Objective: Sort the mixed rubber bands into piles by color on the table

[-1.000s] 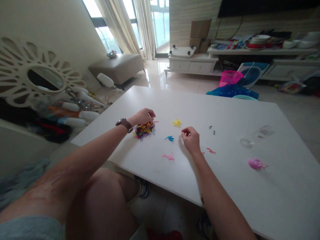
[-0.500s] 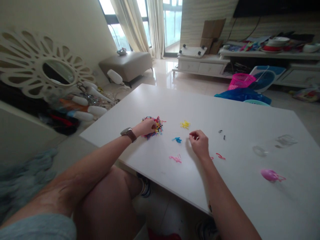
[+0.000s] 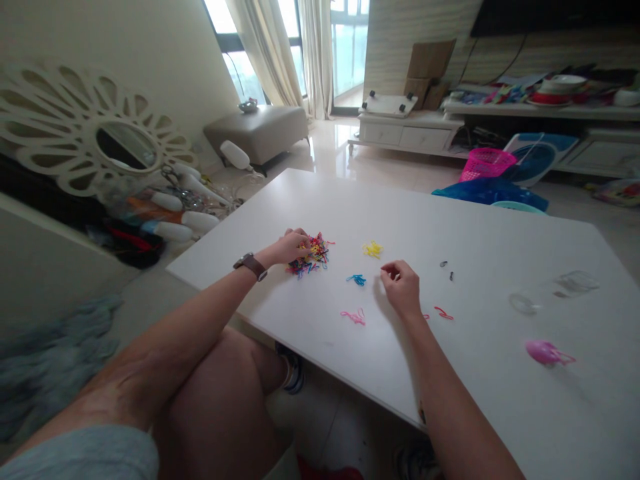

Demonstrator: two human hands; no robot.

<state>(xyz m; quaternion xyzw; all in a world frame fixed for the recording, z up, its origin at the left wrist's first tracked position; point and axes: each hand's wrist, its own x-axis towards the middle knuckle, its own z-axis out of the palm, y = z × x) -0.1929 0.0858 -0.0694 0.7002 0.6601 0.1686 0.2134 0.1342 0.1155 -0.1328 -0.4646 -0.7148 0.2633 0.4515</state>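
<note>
On the white table lies a mixed heap of small coloured bands. My left hand is at the heap's left side, fingers bent down onto it; whether it grips a band is too small to tell. My right hand rests on the table with thumb and forefinger pinched together, and anything between them is too small to see. Near it are small groups of yellow bands, blue bands and pink bands. Red bands and dark bands lie to its right.
A clear jar lies toward the table's right, with a clear ring beside it. A pink egg-shaped object is nearer me. Beyond the table are a blue plastic bag and a pink basket.
My left hand has shifted back to the left over the heap, uncovering more of the bands. My right hand keeps its pinched pose. The whole view has shifted slightly.
</note>
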